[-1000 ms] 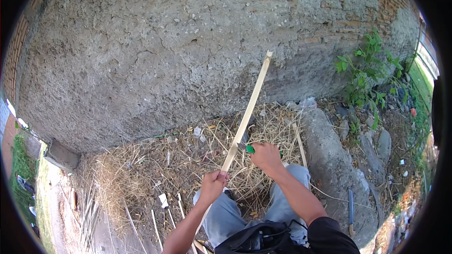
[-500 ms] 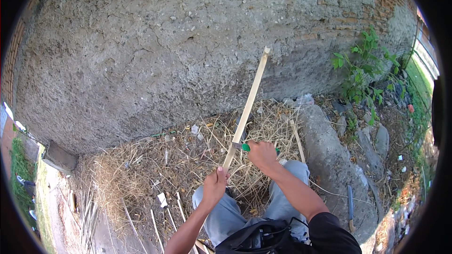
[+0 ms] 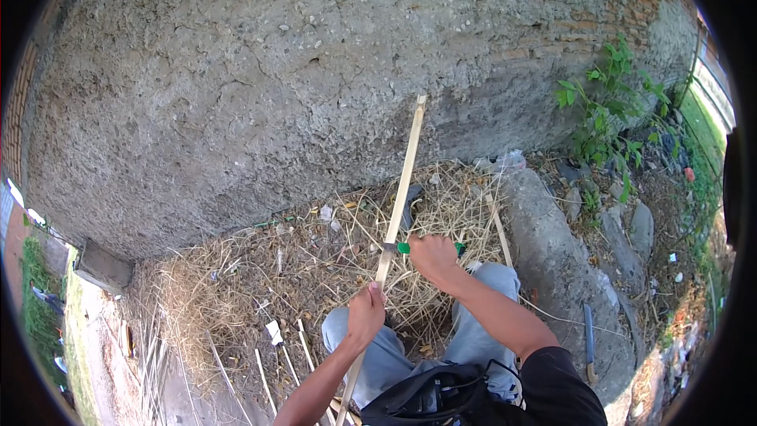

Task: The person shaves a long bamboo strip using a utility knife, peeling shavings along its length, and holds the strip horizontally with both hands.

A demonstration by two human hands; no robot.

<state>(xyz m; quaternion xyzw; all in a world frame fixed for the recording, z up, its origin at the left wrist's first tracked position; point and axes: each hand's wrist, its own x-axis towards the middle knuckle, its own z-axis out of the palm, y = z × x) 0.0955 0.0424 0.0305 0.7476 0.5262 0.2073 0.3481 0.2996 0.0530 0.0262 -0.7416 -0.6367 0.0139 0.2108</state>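
Note:
A long pale bamboo strip (image 3: 405, 170) slants up from between my knees toward the wall. My left hand (image 3: 365, 314) is closed round its lower part, and the strip's lower end runs on below that hand. Just above, my right hand (image 3: 432, 259) grips a green-handled knife (image 3: 404, 248). The short metal blade lies across the strip, touching it. Most of the handle is hidden in my fist, with a bit of green showing on its right side.
Straw-like shavings (image 3: 213, 288) cover the ground around my feet. A rough wall (image 3: 276, 110) rises ahead. On a concrete ledge (image 3: 544, 229) to the right lies a long blade with a wooden handle (image 3: 589, 343). Several thin strips (image 3: 264, 379) lie at lower left; a leafy plant (image 3: 611, 102) grows at right.
The bamboo strip has slid down toward me, its far end now lower and further left, and more of it shows below my left hand. My right hand has shifted slightly left.

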